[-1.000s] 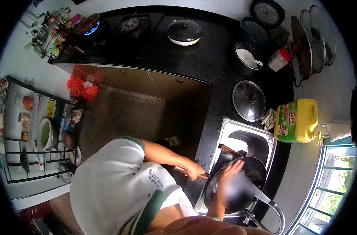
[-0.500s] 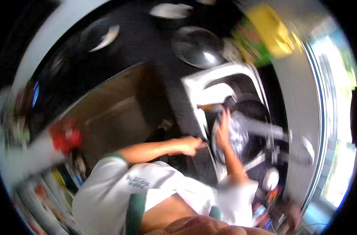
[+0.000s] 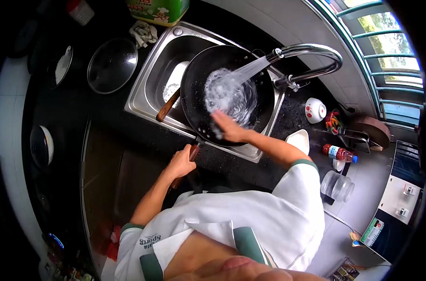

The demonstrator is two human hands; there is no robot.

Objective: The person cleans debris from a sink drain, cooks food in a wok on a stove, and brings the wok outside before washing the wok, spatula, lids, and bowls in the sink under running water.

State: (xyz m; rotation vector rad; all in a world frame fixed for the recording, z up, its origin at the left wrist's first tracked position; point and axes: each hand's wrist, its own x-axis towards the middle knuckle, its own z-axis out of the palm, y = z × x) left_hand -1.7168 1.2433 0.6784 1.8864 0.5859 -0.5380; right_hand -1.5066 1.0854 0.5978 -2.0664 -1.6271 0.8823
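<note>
A black wok [image 3: 194, 79] rests in the stainless steel sink [image 3: 149, 96], partly over its rim. Water [image 3: 250, 70] streams from the chrome faucet [image 3: 332, 51] into it, swirling and foaming. My left hand [image 3: 181, 163] is wrapped round the wok's wooden handle [image 3: 194, 151], at the counter's front edge. Inside the wok, my right hand [image 3: 228, 125] is stretched out with extended fingers at the near edge of the swirling water. Another wooden handle [image 3: 168, 106] lies across the sink's left side against the wok; what it belongs to is hidden.
Left of the sink lie a glass lid [image 3: 112, 65] and a crumpled cloth [image 3: 143, 33]. A green container [image 3: 159, 10] stands behind. On the right are a flowered bowl [image 3: 315, 110], a white dish [image 3: 298, 140], a red bottle [image 3: 339, 153] and a clear jar [image 3: 337, 186].
The view has turned and steadied from a blur. My left hand now grips the wok's handle; before, it was apart from it. My right hand now reaches into the wok.
</note>
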